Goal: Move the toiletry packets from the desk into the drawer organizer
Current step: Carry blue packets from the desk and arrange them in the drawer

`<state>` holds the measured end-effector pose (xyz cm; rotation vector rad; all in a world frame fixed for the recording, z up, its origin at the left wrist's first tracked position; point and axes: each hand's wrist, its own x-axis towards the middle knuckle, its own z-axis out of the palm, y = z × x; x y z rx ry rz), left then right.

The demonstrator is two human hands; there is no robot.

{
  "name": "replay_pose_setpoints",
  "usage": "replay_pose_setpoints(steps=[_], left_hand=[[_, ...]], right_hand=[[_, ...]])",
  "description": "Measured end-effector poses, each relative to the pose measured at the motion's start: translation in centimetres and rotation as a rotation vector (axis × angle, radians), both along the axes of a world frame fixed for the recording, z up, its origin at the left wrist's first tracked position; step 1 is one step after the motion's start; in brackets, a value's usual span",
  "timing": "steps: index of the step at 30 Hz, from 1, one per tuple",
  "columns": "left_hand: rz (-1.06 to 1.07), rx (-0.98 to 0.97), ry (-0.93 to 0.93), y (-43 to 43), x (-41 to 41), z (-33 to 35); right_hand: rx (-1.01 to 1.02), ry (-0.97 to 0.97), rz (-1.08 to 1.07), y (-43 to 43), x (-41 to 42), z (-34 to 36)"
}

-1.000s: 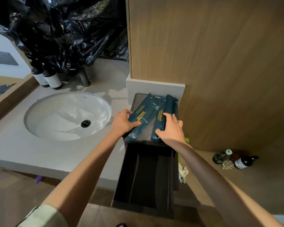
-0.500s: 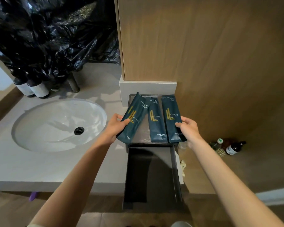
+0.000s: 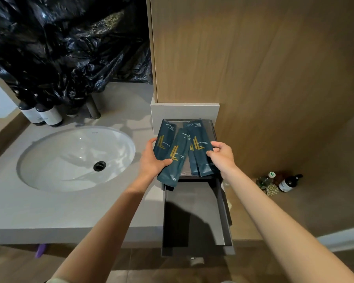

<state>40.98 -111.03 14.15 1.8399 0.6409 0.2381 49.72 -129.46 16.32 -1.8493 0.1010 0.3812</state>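
Note:
Several dark teal toiletry packets with gold lettering are lifted over a dark tray (image 3: 212, 129) on the counter. My left hand (image 3: 151, 160) grips two packets (image 3: 173, 158), one at the left and one slanting down toward the drawer. My right hand (image 3: 221, 156) pinches two overlapping packets (image 3: 200, 152) by their right edge. Directly below, the open dark drawer (image 3: 192, 213) shows a bare grey floor; no dividers are visible inside it.
A white oval sink (image 3: 76, 158) sits in the grey counter at left, with two dark bottles (image 3: 45, 117) and black plastic sheeting (image 3: 65, 48) behind. A wooden panel (image 3: 253, 68) rises at right. Small bottles (image 3: 282, 181) stand on the lower right ledge.
The packets lay flat in a row on the tray half a second ago. Both hands have since picked them up, and the packets now overlap and tilt.

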Motion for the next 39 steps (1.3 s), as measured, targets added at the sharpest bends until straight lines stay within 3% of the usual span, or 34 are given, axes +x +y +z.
replay_pose_setpoints(steps=[4,10,15,21,28,39], left_hand=[[-0.082,0.162,0.02,0.4,-0.5,-0.3],[-0.019,-0.02,0.135,1.1,-0.9,-0.3],[-0.056,-0.018,0.264,1.5,-0.6,0.5],[-0.008,-0.083,0.227,2.6,-1.2,0.6],[0.093,-0.284,0.048,1.8,-4.2,1.7],[0.197,-0.3,-0.039,-3.2,-12.6,2.0]], right_hand=[[-0.21,-0.091,0.061,1.6,0.2,-0.8],[-0.523,-0.222,0.224,2.6,0.3,-1.8],[-0.544,-0.246,0.209,2.6,0.3,-1.4],[-0.444,-0.22,0.21,2.2,0.6,-1.3],[-0.137,-0.216,0.247,0.4,-1.2,1.6],[0.011,-0.04,0.48,-8.0,-8.6,3.3]])
